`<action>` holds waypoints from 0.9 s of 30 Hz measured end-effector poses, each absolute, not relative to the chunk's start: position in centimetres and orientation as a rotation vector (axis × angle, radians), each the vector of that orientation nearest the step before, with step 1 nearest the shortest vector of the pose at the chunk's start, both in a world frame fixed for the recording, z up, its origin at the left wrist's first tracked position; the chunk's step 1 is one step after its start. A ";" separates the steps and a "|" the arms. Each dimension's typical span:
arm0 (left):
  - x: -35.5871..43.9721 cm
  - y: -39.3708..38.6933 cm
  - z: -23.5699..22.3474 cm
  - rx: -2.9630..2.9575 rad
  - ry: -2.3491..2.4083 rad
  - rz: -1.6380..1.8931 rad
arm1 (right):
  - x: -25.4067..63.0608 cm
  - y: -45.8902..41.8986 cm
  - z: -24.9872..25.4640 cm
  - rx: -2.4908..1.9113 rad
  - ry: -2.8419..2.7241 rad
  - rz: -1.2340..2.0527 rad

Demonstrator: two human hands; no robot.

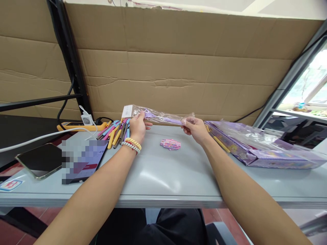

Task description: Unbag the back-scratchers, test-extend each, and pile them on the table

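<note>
A long clear plastic bag (163, 117) with a slim purple item inside is stretched between my two hands above the table. At its left end is a white label (127, 111). My left hand (138, 127) grips the bag near that end, thumb over the front. Closer to the right end, my right hand (193, 126) pinches the plastic between thumb and fingers. What the purple item is, I cannot make out. Small pink printed cards (170, 144) lie in a little pile on the table below the bag.
Several coloured pens (117, 134) lie left of my left hand. A phone (42, 160), a dark tablet-like device (88, 163) and a yellow power strip (76, 126) are farther left. A purple box (255, 146) topped with clear plastic sits right. Cardboard (173, 68) walls the grey table's (163, 177) back.
</note>
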State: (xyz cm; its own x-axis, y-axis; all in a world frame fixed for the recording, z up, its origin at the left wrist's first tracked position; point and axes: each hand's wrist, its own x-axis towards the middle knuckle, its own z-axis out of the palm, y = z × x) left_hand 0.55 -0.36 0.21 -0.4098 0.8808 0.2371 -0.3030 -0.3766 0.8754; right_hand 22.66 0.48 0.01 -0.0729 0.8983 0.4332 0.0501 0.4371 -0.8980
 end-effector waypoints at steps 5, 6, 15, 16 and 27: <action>0.7 -0.1 -0.1 0.988 0.975 1.894 | 22.7 0.6 0.2 -0.863 -1.481 0.851; 0.8 -0.1 -0.1 1.002 0.970 1.904 | 22.8 0.8 0.2 -0.868 -1.456 0.824; 0.6 -1.0 0.6 0.952 0.976 1.825 | 25.1 1.5 0.3 -0.891 -1.258 0.945; 0.6 -1.1 0.6 0.951 0.970 1.809 | 25.2 1.3 0.3 -0.902 -1.320 0.998; 1.1 -0.9 0.3 1.026 0.983 1.753 | 24.8 0.5 0.3 -1.015 -1.742 1.296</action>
State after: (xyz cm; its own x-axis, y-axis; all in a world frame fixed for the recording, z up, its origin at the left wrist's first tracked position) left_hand 1.07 -0.91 0.25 -0.2956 0.9248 0.2396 -0.2774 -0.3231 0.9048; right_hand 24.77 0.51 0.28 -0.4243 0.9005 0.0950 0.1679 0.1814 -0.9690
